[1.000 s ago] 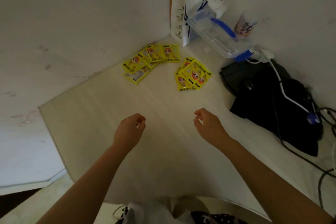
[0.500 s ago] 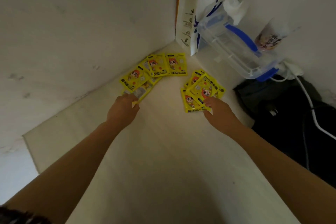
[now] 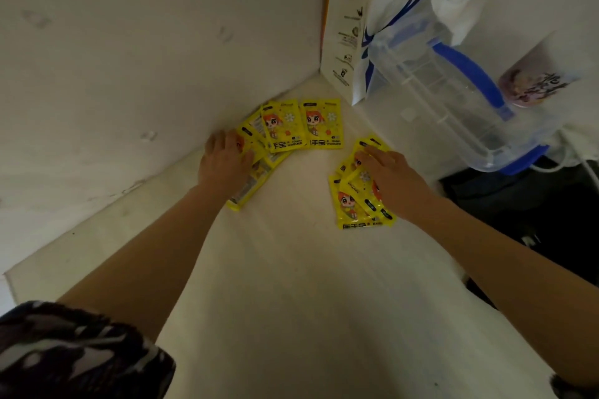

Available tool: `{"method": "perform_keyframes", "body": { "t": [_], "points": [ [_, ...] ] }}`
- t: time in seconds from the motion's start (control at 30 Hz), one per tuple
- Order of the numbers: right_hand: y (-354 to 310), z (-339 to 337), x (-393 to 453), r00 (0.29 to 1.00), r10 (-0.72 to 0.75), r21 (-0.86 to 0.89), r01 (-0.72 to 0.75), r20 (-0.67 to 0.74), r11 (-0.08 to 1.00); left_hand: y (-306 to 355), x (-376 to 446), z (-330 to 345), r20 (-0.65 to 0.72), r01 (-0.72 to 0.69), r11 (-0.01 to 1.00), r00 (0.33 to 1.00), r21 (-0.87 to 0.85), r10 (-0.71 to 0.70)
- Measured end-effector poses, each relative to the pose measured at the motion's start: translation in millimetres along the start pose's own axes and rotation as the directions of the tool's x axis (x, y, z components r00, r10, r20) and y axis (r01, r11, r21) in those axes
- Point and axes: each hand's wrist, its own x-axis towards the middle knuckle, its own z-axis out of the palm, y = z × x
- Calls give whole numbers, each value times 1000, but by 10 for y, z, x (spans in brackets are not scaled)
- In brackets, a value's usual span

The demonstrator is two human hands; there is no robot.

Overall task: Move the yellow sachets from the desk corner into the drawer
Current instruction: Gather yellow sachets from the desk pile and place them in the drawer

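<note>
Both hands are flat, fingers spread: left hand (image 3: 225, 163) pressing the left sachet pile (image 3: 285, 126), right hand (image 3: 393, 176) on the right sachet pile (image 3: 351, 201), in the table (image 3: 291, 285) corner, exact sachet count's hard to tell.

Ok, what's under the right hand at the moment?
The right hand lies flat, fingers straight, on the right-hand pile of yellow sachets, several overlapping on the desk. The sachets stick out around it; how many lie beneath the palm is hidden.
</note>
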Motion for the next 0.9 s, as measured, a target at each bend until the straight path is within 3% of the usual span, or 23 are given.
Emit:
{"method": "perform_keyframes", "body": {
  "t": [0.3, 0.43, 0.67, 0.8, 0.9],
  "points": [
    [35, 16, -96, 997, -18, -89, 11, -81, 996, 31, -252, 43, -77, 69, 996, 994, -63, -74],
    [-73, -50, -140, 999, 42, -111, -43, -4, 993, 60, -366, -4, -58, 162, 976, 983, -148, -172],
    [-96, -27, -383, 1000, 15, -248, -16, -7, 969, -15, -640, -207, -56, 152, 942, 983, -299, -177],
    [-67, 8, -594, 996, 87, -118, -83, 32, 989, -131, -848, -269, 86, 195, 858, 981, -475, -175],
    [-15, -6, -655, 994, 92, -13, -91, 59, 996, -221, -999, -203, 143, 156, 904, 984, -398, -107]
  ]
}}
